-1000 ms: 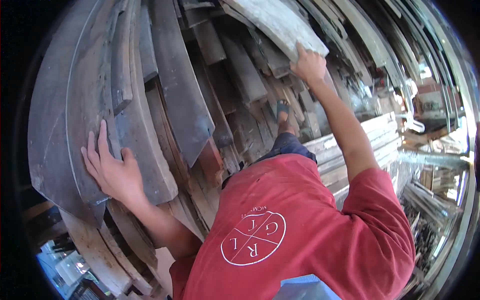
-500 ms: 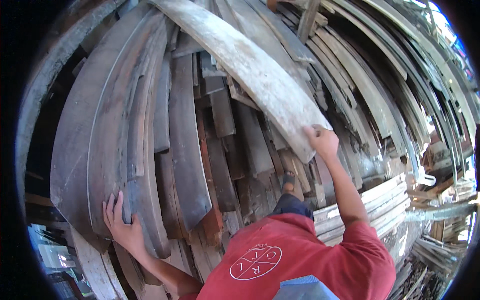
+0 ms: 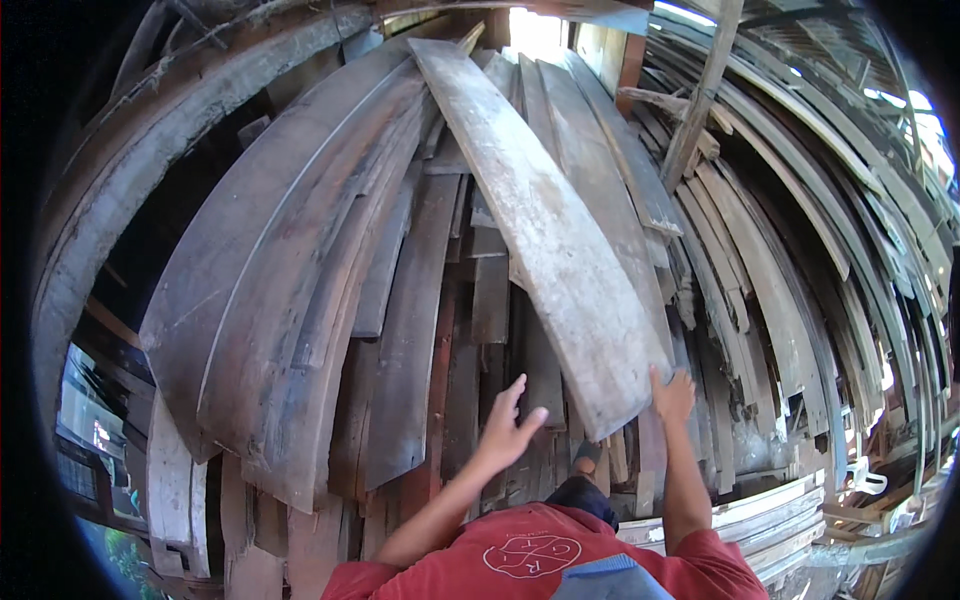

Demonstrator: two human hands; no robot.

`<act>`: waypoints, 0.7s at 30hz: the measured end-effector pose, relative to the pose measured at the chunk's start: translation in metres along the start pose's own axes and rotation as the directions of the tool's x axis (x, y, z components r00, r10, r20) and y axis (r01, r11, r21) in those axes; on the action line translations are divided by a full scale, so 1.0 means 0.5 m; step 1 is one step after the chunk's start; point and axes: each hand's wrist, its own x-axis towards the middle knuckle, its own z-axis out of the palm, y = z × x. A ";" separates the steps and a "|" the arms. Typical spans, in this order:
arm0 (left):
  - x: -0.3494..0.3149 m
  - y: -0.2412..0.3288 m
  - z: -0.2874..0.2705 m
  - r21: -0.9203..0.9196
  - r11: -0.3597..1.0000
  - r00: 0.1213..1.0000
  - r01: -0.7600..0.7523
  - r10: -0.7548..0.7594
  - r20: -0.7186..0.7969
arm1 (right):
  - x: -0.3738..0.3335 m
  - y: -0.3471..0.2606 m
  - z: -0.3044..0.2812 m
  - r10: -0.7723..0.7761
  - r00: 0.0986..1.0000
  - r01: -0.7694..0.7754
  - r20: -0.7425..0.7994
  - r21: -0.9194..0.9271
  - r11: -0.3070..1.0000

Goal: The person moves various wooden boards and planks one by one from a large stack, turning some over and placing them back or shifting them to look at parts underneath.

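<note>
Long, pale, whitish wooden plank [image 3: 550,235] lies slantwise over dark, weathered wooden boards [image 3: 405,360]. Left hand [image 3: 505,432]: fingers spread, nothing held, left of the plank's near end. Right hand [image 3: 675,397]: fingers loosely extended, at the plank's near right corner; contact cannot be determined.

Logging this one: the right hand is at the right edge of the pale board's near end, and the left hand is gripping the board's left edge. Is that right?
Not quite: the left hand isn't gripping the pale board. The head view shows it open, left of the near end, with a gap between. The right hand is where you say.
</note>
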 end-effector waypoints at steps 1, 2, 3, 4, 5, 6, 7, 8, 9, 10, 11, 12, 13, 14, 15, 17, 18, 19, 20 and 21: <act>-0.001 -0.006 0.028 0.078 0.996 0.999 -0.049 0.051 -0.019 | -0.035 -0.008 -0.003 -0.019 0.999 0.020 -0.035 0.011 1.000; -0.004 0.017 0.046 0.044 0.998 0.998 -0.054 0.055 -0.015 | -0.065 -0.002 -0.005 -0.028 0.998 0.032 -0.059 0.052 0.998; -0.016 0.016 0.047 -0.015 0.999 0.999 -0.029 0.028 -0.034 | -0.105 -0.004 0.002 -0.045 0.997 0.051 -0.068 0.096 0.994; -0.024 0.014 0.044 -0.074 0.997 0.998 -0.011 0.007 -0.055 | -0.138 -0.023 -0.003 -0.062 0.995 0.074 -0.084 0.144 0.987; -0.034 0.011 0.037 -0.131 0.991 0.997 0.006 -0.016 -0.075 | -0.174 -0.042 -0.010 -0.047 0.997 0.057 -0.069 0.146 0.988; -0.045 -0.019 0.029 -0.204 0.979 0.995 -0.017 -0.003 -0.099 | -0.213 -0.078 -0.039 -0.045 0.997 0.053 -0.056 0.151 0.987; -0.052 -0.017 0.025 -0.186 0.982 0.997 -0.011 -0.003 -0.075 | -0.239 -0.086 -0.059 -0.023 0.998 0.030 -0.051 0.144 0.989; -0.062 -0.016 0.015 -0.167 0.986 0.999 -0.005 -0.004 -0.054 | -0.254 -0.082 -0.060 -0.029 0.998 0.036 -0.056 0.124 0.992; -0.065 -0.006 0.004 -0.146 0.989 0.999 -0.007 0.002 -0.034 | -0.265 -0.079 -0.059 -0.037 0.997 0.044 -0.068 0.108 0.993; -0.077 0.022 -0.007 -0.136 0.990 0.999 0.032 -0.033 -0.005 | -0.275 -0.075 -0.061 -0.044 0.996 0.052 -0.078 0.092 0.994; -0.082 0.018 -0.006 -0.156 0.987 0.999 0.035 -0.035 0.001 | -0.282 -0.072 -0.066 -0.052 0.996 0.057 -0.071 0.075 0.996; -0.090 0.016 -0.011 -0.170 0.985 0.999 0.039 -0.039 -0.001 | -0.291 -0.082 -0.073 -0.065 0.996 0.069 -0.060 0.064 0.996; -0.093 0.014 -0.018 -0.184 0.982 0.999 0.043 -0.044 -0.002 | -0.297 -0.092 -0.082 -0.079 0.996 0.081 -0.049 0.052 0.995; -0.092 0.010 -0.025 -0.224 0.974 0.999 0.032 -0.033 -0.001 | -0.289 -0.100 -0.099 -0.067 0.996 0.064 0.052 0.055 0.996; -0.092 0.018 -0.036 -0.262 0.964 1.000 0.030 -0.031 0.001 | -0.280 -0.123 -0.141 -0.053 0.985 0.044 0.161 0.055 0.997; -0.088 0.033 -0.048 -0.339 0.940 0.999 0.043 -0.037 0.023 | -0.273 -0.124 -0.162 -0.058 0.966 0.046 0.251 0.053 0.998; -0.086 0.038 -0.056 -0.372 0.926 0.998 0.058 -0.046 0.042 | -0.269 -0.115 -0.152 -0.079 0.968 0.067 0.236 0.059 0.996; -0.086 0.040 -0.058 -0.404 0.912 0.997 0.074 -0.054 0.061 | -0.265 -0.107 -0.141 -0.101 0.970 0.089 0.222 0.064 0.994; -0.086 0.027 -0.051 -0.368 0.928 0.998 0.059 -0.047 0.042 | -0.270 -0.096 -0.126 -0.107 0.978 0.084 0.180 0.132 0.988; -0.087 0.028 -0.049 -0.412 0.908 0.997 0.071 -0.061 0.038 | -0.276 -0.096 -0.114 -0.118 0.984 0.089 0.132 0.207 0.974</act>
